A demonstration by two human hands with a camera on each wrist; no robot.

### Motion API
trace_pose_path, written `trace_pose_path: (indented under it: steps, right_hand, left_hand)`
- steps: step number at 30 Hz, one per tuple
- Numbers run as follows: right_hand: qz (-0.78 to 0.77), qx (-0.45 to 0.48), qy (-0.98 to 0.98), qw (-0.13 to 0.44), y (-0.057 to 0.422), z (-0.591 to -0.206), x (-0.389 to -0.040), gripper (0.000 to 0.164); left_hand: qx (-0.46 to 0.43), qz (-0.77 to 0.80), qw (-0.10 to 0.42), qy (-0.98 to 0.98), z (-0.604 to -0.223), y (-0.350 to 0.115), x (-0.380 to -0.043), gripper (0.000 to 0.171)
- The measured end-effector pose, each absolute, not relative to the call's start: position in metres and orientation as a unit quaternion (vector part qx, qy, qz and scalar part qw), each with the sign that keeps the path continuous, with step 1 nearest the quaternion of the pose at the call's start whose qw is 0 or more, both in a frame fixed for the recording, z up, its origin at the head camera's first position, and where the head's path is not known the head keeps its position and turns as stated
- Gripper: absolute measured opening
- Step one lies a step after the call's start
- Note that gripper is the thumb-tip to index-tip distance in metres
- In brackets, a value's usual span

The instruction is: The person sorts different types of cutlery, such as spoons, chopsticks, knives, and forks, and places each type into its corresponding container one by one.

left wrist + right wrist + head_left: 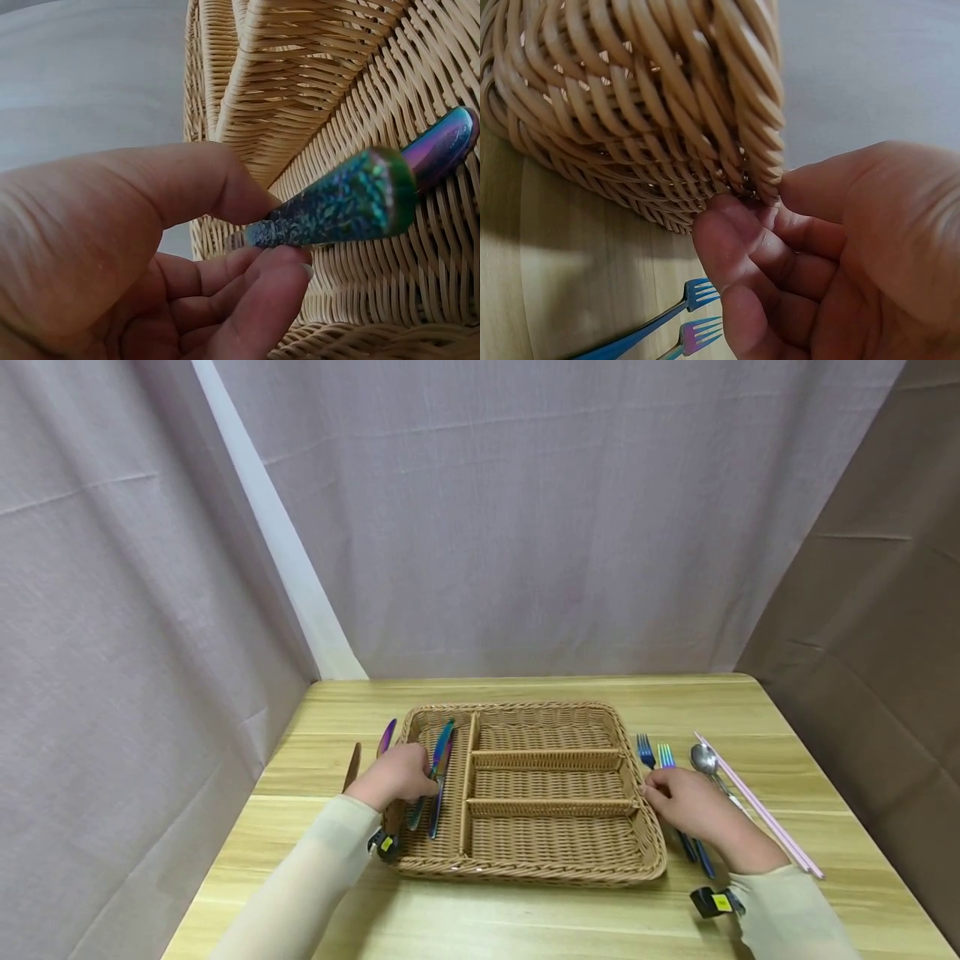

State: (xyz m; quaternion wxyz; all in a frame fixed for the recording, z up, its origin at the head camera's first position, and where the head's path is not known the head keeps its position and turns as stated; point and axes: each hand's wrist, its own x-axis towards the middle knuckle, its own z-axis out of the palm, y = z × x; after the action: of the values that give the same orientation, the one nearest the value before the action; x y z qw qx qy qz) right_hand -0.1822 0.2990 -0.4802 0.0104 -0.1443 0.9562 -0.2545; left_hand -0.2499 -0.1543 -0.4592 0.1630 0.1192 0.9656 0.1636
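Observation:
A wicker cutlery basket (555,752) with several compartments lies on the table. Over its long left compartment, my left hand (401,774) pinches a shimmering blue-green table knife (337,202) by its patterned handle, between thumb and fingers. A second knife (435,814) rests on the compartment floor beside it; its purple-blue handle (442,150) shows in the left wrist view. At the basket's right side, my right hand (686,806) grips the braided rim (761,150), thumb on one side and curled fingers on the other.
Left of the basket lie a purple knife (387,737) and a copper-brown knife (352,766). On the right are a blue fork (645,750), a rainbow fork (666,755), a spoon (703,758) and pink chopsticks (757,802). Grey cloth (525,527) hangs behind the table.

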Motion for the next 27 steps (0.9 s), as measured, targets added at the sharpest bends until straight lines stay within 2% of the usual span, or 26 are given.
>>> trace_pose_path:
  steps: [9,17,27]
  right_hand:
    - [-0.257,-0.147,0.955,0.008,0.299,-0.482,-0.182,0.028]
    - [-0.257,-0.142,0.956,0.009,0.300,-0.483,-0.184,0.027]
    - [-0.257,-0.143,0.956,0.009,0.300,-0.483,-0.183,0.028]
  left_hand:
    - [0.129,0.155,0.172,0.964,-0.460,-0.148,-0.253,0.053]
    - [0.123,0.178,0.197,0.956,-0.462,-0.142,-0.254,0.059]
    - [0.135,0.161,0.180,0.961,-0.473,-0.139,-0.259,0.055]
